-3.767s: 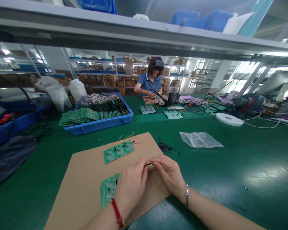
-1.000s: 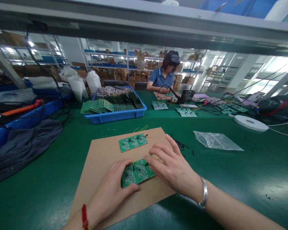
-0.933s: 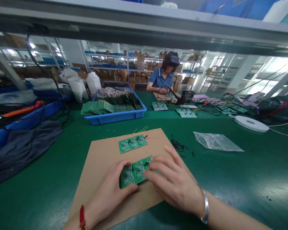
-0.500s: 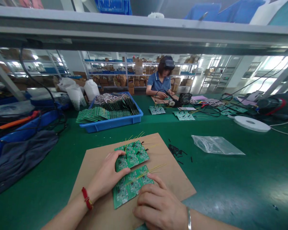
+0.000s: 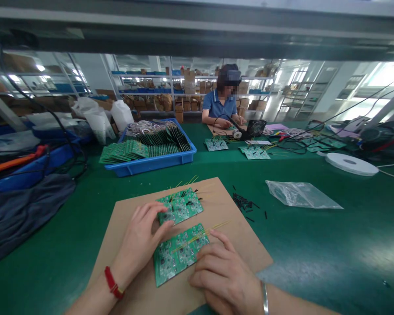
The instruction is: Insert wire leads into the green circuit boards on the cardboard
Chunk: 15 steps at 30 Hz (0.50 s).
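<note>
The head view shows the right hand [image 5: 228, 267] nearer the near circuit board [image 5: 181, 256]: its forefinger reaches out by the yellow wires [image 5: 197, 237], the other fingers curl at the board's right end, and whether they pinch anything cannot be told. From these fingers the board lies to the left, flat on the cardboard sheet [image 5: 244, 251], its long axis running from near left to far right. The left hand [image 5: 144, 236] has thumb and forefinger spread at the left end of the far circuit boards [image 5: 180, 213], just beyond the near one. The near board is green, dense with small components, the wires slanting across it and past its right end. Further right lie short black sleeves [image 5: 244, 202] and a clear plastic bag [image 5: 302, 194].
</note>
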Tool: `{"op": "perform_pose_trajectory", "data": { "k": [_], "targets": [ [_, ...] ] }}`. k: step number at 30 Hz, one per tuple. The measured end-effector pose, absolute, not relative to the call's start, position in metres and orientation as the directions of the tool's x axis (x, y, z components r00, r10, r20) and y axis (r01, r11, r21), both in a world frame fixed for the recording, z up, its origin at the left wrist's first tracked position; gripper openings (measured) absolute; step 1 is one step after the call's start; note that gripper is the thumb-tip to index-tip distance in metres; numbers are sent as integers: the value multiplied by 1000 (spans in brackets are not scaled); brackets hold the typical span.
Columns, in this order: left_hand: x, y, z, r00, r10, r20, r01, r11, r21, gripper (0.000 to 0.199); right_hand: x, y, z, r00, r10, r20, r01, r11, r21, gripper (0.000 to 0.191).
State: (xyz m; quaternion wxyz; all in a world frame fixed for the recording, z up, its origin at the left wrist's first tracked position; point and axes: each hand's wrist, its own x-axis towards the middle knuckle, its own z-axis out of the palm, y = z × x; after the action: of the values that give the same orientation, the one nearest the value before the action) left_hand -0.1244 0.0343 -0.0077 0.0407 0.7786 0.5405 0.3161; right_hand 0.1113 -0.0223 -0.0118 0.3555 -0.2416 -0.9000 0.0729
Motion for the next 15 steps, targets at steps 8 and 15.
{"op": "perform_pose_trajectory", "data": {
  "k": [8,15],
  "targets": [
    [-87,4,2,374,921,110,786,-377,490,9,144,8,2,-184,700,690,675,600,-429,18],
    [-80,12,-2,380,922,75,831,-376,409,17,236,58,8,130,879,459,823,163,-545,24]
  ]
}}
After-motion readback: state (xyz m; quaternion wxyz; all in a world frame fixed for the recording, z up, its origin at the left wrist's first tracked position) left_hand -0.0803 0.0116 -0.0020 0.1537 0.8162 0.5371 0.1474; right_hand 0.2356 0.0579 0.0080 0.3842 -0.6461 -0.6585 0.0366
